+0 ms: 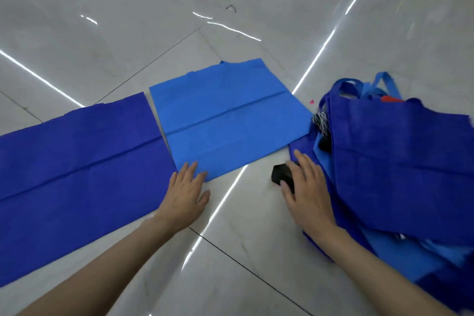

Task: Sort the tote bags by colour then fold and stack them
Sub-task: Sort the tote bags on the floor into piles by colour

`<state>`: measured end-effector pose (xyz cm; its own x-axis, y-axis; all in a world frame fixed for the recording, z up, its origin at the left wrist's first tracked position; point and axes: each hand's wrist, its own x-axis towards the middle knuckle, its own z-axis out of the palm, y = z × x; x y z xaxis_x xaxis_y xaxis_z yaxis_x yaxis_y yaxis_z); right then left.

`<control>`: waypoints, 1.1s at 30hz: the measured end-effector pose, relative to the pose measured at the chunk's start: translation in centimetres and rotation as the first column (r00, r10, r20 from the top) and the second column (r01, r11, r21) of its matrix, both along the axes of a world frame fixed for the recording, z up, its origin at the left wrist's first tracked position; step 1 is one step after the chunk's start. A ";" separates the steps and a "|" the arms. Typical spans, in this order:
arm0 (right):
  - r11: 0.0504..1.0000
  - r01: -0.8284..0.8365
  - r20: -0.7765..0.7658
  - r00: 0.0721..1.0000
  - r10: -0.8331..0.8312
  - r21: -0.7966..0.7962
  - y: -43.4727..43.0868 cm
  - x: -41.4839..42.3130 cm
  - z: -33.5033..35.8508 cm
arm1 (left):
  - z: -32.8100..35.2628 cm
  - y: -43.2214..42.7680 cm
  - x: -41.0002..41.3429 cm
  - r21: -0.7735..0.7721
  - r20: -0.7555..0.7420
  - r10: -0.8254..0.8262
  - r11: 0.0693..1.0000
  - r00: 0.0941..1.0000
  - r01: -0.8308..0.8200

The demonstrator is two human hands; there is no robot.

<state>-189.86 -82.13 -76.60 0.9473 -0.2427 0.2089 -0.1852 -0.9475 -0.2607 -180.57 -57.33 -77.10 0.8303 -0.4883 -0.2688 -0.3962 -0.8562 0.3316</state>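
Note:
A dark blue tote bag (77, 161) lies flat on the floor at the left. Beside it, in the middle, a light blue tote bag (228, 120) lies flat too. My left hand (186, 192) rests with straight fingers on the near corner of the light blue bag. At the right sits a loose heap of dark and light blue tote bags (400, 161) with handles sticking up. My right hand (307, 190) lies flat at the heap's left edge, its fingers over a small black object (280, 174).
The floor (230, 251) is glossy pale tile with dark grout lines and bright light streaks. A small pink scrap (312, 101) lies behind the heap. Something red (389, 98) and a black-and-white mesh item (320, 122) show within the heap.

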 end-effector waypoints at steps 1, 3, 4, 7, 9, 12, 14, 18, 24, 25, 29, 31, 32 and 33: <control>0.995 0.083 -0.025 0.996 -0.084 -0.053 -1.5 -1.5 0.1 | 0.1 -1.0 -0.4 -0.007 0.011 -0.039 0.999 0.999 0.039; 0.940 0.333 -0.138 0.930 -0.339 -0.066 -4.6 -4.1 0.3 | 0.2 -2.5 -1.0 0.013 0.028 -0.107 0.994 0.994 0.107; 0.895 0.439 -0.212 0.871 -0.444 -0.071 -6.2 -5.4 0.4 | 0.2 -3.1 -1.3 0.014 0.033 -0.130 0.992 0.991 0.129; 0.842 0.539 -0.407 0.760 -0.507 -0.042 -9.3 -8.3 0.3 | 0.2 -4.5 -2.0 -0.057 0.029 -0.165 0.984 0.986 0.167; 0.877 0.475 -0.357 0.834 -0.421 0.074 -9.6 -9.2 0.3 | 0.8 -5.3 -2.7 -0.104 0.001 -0.165 0.981 0.986 0.164; 0.915 0.374 -0.177 0.921 -0.348 0.149 -7.6 -9.2 0.6 | 2.5 -6.9 -3.9 -0.303 -0.253 -0.047 0.952 0.966 -0.033; 0.954 0.273 -0.102 0.960 -0.261 0.127 -5.3 -8.8 0.5 | 3.9 -8.2 -4.7 -0.431 -0.513 0.024 0.858 0.858 -0.282; 0.999 -0.018 -0.083 0.996 0.021 0.036 0.0 -7.9 0.2 | 5.1 -9.7 -5.1 -0.423 -0.803 0.057 0.647 0.593 -0.634; 0.913 -0.371 -0.233 0.915 0.330 -0.166 4.3 -7.8 -0.4 | 4.1 -5.7 -3.9 -0.521 -0.760 0.224 0.352 0.610 -0.778; 0.902 -0.391 -0.264 0.904 0.338 -0.183 4.1 -7.5 -0.5 | 4.1 -4.2 -3.6 -0.520 -0.762 0.245 0.319 0.599 -0.792; 0.898 -0.379 -0.294 0.905 0.308 -0.225 2.3 -4.6 -0.5 | 4.4 3.2 -2.3 -0.447 -0.798 0.296 0.295 0.525 -0.845; 0.867 -0.439 -0.273 0.886 0.374 -0.235 2.4 -2.8 -0.5 | 4.8 7.2 -1.7 -0.442 -0.780 0.338 0.299 0.527 -0.846; 0.853 -0.469 -0.251 0.875 0.414 -0.228 3.1 -1.6 -0.5 | 5.0 9.2 -1.4 -0.447 -0.762 0.376 0.283 0.527 -0.848; 0.837 -0.500 -0.249 0.859 0.447 -0.221 4.2 -0.3 -0.1 | 5.2 11.1 -1.0 -0.453 -0.742 0.418 0.262 0.524 -0.852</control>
